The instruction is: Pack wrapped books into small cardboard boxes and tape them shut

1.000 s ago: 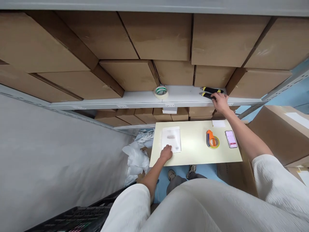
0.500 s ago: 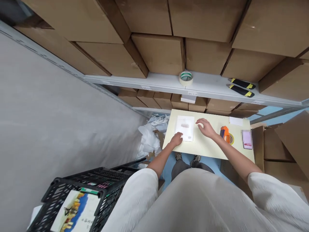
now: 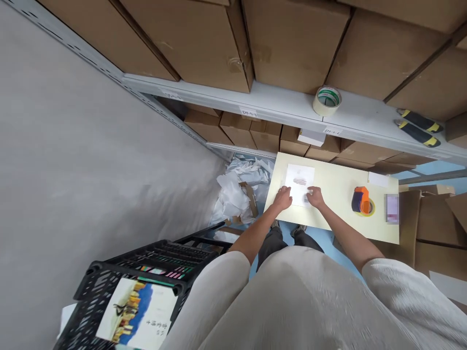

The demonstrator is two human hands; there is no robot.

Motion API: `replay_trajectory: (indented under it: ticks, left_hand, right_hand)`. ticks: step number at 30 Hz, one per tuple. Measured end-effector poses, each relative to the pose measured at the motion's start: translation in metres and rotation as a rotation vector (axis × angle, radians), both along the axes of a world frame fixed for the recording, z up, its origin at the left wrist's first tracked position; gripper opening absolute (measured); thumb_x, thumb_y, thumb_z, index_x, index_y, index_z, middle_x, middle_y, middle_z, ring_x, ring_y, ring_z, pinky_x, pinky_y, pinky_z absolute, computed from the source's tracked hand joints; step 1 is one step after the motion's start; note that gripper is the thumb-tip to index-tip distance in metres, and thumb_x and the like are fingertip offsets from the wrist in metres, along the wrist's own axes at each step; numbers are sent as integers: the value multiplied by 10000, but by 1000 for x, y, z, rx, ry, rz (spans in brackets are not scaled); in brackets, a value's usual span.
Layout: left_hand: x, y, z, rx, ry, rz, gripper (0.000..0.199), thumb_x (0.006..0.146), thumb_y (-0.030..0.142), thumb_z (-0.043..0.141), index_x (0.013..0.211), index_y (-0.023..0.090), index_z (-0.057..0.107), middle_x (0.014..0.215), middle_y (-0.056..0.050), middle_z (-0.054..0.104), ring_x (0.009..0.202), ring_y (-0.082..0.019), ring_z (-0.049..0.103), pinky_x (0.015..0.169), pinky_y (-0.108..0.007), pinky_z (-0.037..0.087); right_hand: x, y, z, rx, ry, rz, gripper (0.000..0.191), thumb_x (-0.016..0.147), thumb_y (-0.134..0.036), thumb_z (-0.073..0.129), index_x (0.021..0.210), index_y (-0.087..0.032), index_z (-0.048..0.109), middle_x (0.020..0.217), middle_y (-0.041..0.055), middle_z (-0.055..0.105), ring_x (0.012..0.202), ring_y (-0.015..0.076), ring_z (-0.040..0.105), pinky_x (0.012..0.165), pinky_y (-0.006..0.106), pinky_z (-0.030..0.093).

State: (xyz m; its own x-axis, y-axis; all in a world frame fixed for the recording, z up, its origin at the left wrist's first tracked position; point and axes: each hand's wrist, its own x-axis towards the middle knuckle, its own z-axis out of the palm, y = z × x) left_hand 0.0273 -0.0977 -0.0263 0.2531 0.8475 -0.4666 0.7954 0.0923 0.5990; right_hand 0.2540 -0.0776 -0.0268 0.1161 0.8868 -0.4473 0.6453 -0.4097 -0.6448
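- One white printed sheet at centre of these clock directions, lying flat on one pale yellow tabletop; cannot tell if single or layered.
- Two bare hands on it: left hand at 8 o'clock, fingers loosely bent, touching the edge; right hand at 4 o'clock, fingers curled in. Cannot tell, for either, whether pinching or merely resting.
- Near 3 o'clock, same tabletop: one orange tape dispenser, one white card, one phone, blurred.
- Toward 12, just past the tabletop: a grey shelf, bearing one tape roll and, at 2, two black-and-yellow handles; at least five cardboard boxes behind.
- Below that shelf, at 12: one small white box among more cartons.
- At 9, beside the tabletop: crumpled white wrapping with cardboard scraps.
- At 8: one black crate, colourful items inside; one picture cover there too, in or against the crate unclear.
- Between 3 and 4: stacked brown cartons.
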Motion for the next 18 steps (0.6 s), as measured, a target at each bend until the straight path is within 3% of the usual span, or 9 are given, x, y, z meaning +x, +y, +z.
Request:
replay_trajectory:
  ticks: [10, 18]
  left_hand:
    - [7, 0, -6, -6, -59, 162, 654, 993, 247, 593, 1624, 166, 442, 1648, -240, 439, 1556, -410, 445, 1307, -513, 348]
    - [10, 1, -7, -22, -28, 278, 625, 979, 267, 624, 1571, 127, 480, 1634, -264, 454, 1567, -422, 438, 1311, -501, 348]
  right_hand:
    - [-5, 9, 15, -101, -78, -173, 304, 723, -285, 675, 1024, -252, 650, 1166, 98, 738, 1035, 271, 699, 992, 405, 569]
    - [-8, 11, 12, -135, 2, -294, 287, 713, -417, 677, 912, -292, 513, 923, 12, 658, 891, 228, 632, 777, 335, 509]
